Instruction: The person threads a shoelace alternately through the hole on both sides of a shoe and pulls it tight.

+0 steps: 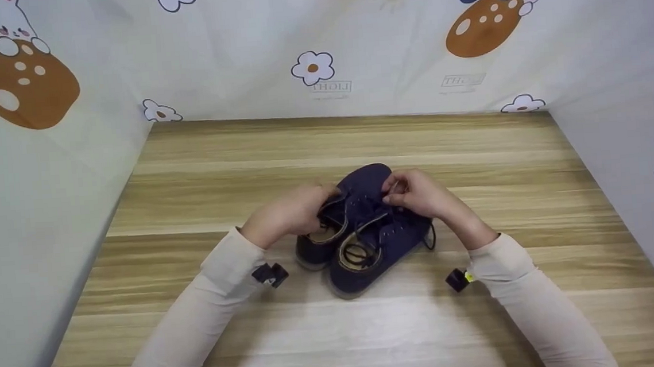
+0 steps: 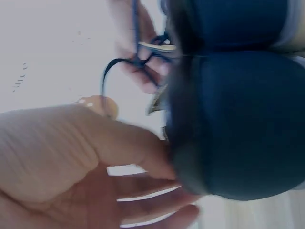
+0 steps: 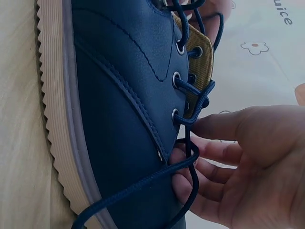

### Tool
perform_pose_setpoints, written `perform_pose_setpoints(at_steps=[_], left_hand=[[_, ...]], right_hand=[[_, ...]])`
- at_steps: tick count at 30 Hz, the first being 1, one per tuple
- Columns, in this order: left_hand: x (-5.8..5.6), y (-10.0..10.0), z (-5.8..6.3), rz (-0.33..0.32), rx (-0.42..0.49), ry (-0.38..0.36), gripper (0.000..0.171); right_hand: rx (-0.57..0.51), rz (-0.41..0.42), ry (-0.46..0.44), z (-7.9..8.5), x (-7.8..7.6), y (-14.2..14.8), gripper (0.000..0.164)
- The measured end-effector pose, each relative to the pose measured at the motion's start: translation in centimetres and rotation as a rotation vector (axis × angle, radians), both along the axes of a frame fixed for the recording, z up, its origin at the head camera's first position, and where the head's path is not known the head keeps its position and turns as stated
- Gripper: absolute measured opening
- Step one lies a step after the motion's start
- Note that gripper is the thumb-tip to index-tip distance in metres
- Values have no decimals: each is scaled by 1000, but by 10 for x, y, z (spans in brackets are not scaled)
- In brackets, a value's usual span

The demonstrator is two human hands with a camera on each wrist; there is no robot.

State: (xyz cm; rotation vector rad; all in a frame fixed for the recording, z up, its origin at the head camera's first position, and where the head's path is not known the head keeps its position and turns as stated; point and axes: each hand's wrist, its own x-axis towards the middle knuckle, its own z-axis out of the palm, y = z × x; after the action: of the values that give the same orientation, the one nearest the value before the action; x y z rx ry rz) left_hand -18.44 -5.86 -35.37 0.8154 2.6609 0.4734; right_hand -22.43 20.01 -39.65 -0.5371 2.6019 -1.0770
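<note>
Two navy lace-up shoes stand side by side mid-table: the left shoe and the right shoe, heels toward me. My left hand holds the left shoe by the side of its opening, thumb and fingers around the edge. In the left wrist view, the left thumb meets the shoe's collar. My right hand pinches the navy shoelace beside the front eyelets. A loose loop of lace crosses the toe in the right wrist view, and more lace lies in the right shoe's opening.
The shoes rest on a wood-grain tabletop. Pale fabric walls printed with oranges, rabbits and flowers enclose the back and both sides. Small black devices sit at the left cuff and right cuff.
</note>
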Motion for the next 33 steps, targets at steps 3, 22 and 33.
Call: perform_pose_setpoints(at_steps=[3, 22, 33], left_hand=[[3, -3, 6, -27, 28, -53, 70], [-20, 14, -30, 158, 99, 223, 23], [-28, 11, -30, 175, 169, 125, 30]], right_hand=[[11, -1, -13, 0, -1, -1, 16], [-529, -158, 33, 16, -3, -20, 25], [-245, -106, 183, 3, -8, -41, 11]])
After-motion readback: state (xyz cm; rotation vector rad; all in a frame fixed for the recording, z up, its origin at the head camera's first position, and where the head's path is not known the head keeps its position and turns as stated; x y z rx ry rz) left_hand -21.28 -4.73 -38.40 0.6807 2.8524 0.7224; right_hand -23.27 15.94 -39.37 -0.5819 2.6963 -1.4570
